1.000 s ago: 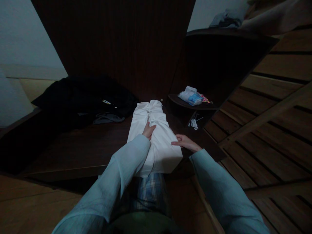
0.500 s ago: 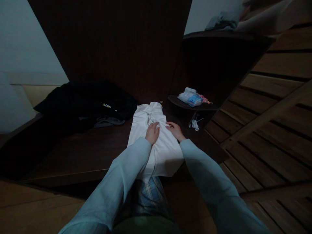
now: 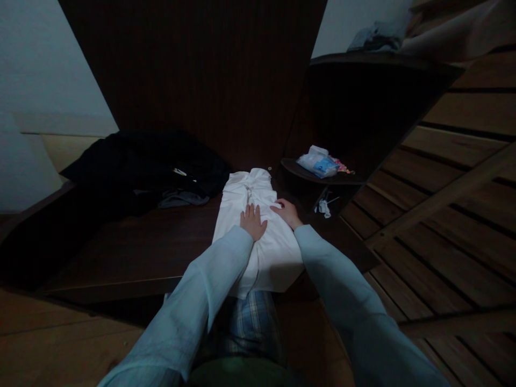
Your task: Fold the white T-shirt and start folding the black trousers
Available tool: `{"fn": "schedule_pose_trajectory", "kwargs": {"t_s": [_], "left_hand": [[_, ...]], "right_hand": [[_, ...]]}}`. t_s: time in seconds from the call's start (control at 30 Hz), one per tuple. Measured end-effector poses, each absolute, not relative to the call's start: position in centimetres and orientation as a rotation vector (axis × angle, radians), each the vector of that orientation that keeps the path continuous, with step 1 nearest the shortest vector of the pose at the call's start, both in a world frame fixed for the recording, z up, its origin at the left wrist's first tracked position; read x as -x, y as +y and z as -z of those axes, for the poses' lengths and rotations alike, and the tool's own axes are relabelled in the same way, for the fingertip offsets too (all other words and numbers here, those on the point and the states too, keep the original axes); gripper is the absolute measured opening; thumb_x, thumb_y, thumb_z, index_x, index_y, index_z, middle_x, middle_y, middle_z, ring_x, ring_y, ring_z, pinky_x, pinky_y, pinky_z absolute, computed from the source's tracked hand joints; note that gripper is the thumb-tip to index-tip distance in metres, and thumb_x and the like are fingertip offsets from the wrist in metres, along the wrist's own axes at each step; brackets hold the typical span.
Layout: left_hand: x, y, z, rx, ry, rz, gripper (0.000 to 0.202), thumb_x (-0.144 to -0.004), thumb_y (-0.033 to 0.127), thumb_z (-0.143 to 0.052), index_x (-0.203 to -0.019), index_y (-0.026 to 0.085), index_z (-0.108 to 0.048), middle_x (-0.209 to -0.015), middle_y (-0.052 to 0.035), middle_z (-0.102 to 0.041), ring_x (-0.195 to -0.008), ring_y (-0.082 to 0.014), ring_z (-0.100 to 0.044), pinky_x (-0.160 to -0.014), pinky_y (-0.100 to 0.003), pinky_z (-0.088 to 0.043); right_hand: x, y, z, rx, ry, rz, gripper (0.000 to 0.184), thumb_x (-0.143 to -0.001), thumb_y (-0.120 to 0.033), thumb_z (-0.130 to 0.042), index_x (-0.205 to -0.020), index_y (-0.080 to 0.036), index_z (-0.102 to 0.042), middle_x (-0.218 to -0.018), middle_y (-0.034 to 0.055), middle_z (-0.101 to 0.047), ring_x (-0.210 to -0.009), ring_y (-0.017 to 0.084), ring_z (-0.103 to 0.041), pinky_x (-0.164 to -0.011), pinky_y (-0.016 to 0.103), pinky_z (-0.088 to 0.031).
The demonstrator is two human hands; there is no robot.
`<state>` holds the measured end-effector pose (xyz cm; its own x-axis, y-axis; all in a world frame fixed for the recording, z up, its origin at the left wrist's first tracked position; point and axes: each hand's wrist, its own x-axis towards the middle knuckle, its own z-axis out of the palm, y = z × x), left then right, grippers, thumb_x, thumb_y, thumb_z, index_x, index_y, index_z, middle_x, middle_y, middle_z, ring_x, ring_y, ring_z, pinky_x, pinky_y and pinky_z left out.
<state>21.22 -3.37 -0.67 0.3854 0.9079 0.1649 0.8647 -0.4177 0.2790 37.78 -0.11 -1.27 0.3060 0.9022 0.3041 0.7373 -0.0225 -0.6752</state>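
A white folded shirt [image 3: 268, 252] lies lengthwise on a low dark wooden table [image 3: 133, 252], its near end hanging over the front edge. My left hand [image 3: 253, 221] rests flat on the middle of the shirt, fingers stretched out. My right hand [image 3: 287, 212] lies palm down on the shirt just to the right of it, fingers extended toward the collar end. Both arms wear pale blue sleeves.
A heap of dark clothing [image 3: 145, 166] covers the table's back left. A small round shelf [image 3: 306, 172] at the right holds a plastic packet [image 3: 318, 160]. Wooden slat flooring [image 3: 443, 215] runs along the right. More cloth lies on a high ledge [image 3: 379, 37].
My right hand came in from the shirt's right edge onto its middle. My left hand uncurled and now lies flat on the cloth.
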Motion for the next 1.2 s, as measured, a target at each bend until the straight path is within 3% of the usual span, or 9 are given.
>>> {"fn": "schedule_pose_trajectory", "kwargs": {"t_s": [0.13,0.4,0.53,0.67,0.77,0.9,1.03,1.2], "left_hand": [[-21.0,-4.0,0.7,-2.492,1.608,-0.399,0.072,-0.082,0.045,-0.037,-0.136,0.001,-0.017,-0.142,-0.0208,-0.02,-0.132,-0.0303,-0.013,-0.104,-0.046,-0.018],[-16.9,-7.9,0.8,-2.589,1.386,-0.538,0.067,-0.078,0.037,-0.046,-0.132,0.004,-0.024,-0.142,-0.0205,-0.02,-0.131,-0.0326,-0.016,-0.1,-0.048,-0.026],[-14.8,-9.6,0.5,-2.584,1.338,-0.751,0.051,-0.075,0.029,-0.05,-0.119,0.006,-0.04,-0.132,-0.0208,-0.036,-0.125,-0.0319,-0.029,-0.097,-0.047,-0.031],[-12.4,-11.0,0.1,-2.534,1.277,-0.812,0.035,-0.076,0.025,-0.049,-0.108,0.012,-0.048,-0.11,-0.0138,-0.053,-0.106,-0.0243,-0.048,-0.09,-0.04,-0.04],[-10.7,-12.5,0.3,-2.621,1.101,-0.687,0.034,-0.079,0.027,-0.047,-0.112,0.016,-0.049,-0.118,-0.0114,-0.051,-0.11,-0.0227,-0.046,-0.093,-0.038,-0.039],[-9.4,-13.9,0.8,-2.737,1.05,-0.506,0.043,-0.083,0.033,-0.043,-0.124,0.019,-0.042,-0.135,-0.0094,-0.038,-0.124,-0.0257,-0.032,-0.099,-0.045,-0.03],[-9.4,-14.0,0.6,-2.736,1.063,-0.47,0.043,-0.083,0.034,-0.044,-0.123,0.019,-0.044,-0.135,-0.0086,-0.04,-0.124,-0.0253,-0.032,-0.099,-0.045,-0.029],[-10.1,-13.3,0.1,-2.696,1.085,-0.579,0.035,-0.083,0.036,-0.046,-0.113,0.019,-0.052,-0.123,-0.0093,-0.05,-0.111,-0.0231,-0.044,-0.093,-0.04,-0.036]], "right_hand": [[-37.3,0.0,0.3,1.942,-1.582,-0.222,0.016,-0.069,-0.026,-0.053,-0.08,-0.018,-0.061,-0.07,-0.0005,-0.06,-0.064,0.012,-0.053,-0.056,0.02,-0.037],[-36.6,-2.0,-2.3,2.119,-1.836,-0.246,0.01,-0.068,-0.026,-0.052,-0.068,-0.017,-0.057,-0.068,0.0026,-0.06,-0.062,0.015,-0.053,-0.055,0.023,-0.036],[-35.0,-2.3,-3.0,1.851,-1.971,-0.001,0.015,-0.07,-0.018,-0.049,-0.081,-0.016,-0.059,-0.078,0.0055,-0.061,-0.073,0.017,-0.055,-0.066,0.026,-0.042],[-33.0,-1.8,-2.5,1.399,-2.34,-0.028,0.028,-0.075,-0.013,-0.046,-0.1,-0.016,-0.059,-0.103,0.0077,-0.06,-0.097,0.019,-0.053,-0.085,0.032,-0.042],[-32.2,-1.2,-1.6,1.352,-2.499,-0.104,0.033,-0.082,-0.019,-0.043,-0.112,-0.018,-0.055,-0.118,0.0081,-0.055,-0.111,0.02,-0.048,-0.095,0.036,-0.037],[-32.2,0.1,-0.9,1.548,-2.501,-0.124,0.038,-0.087,-0.022,-0.036,-0.122,-0.018,-0.049,-0.13,0.0079,-0.047,-0.12,0.02,-0.041,-0.098,0.037,-0.034],[-32.0,2.1,-2.0,1.612,-2.542,-0.164,0.034,-0.086,-0.015,-0.037,-0.112,-0.019,-0.057,-0.118,0.0057,-0.057,-0.11,0.018,-0.049,-0.094,0.031,-0.037],[-30.5,3.7,-3.6,1.76,-2.554,-0.087,0.029,-0.083,-0.014,-0.043,-0.105,-0.02,-0.061,-0.105,0.0079,-0.061,-0.096,0.02,-0.056,-0.082,0.027,-0.041]]}}
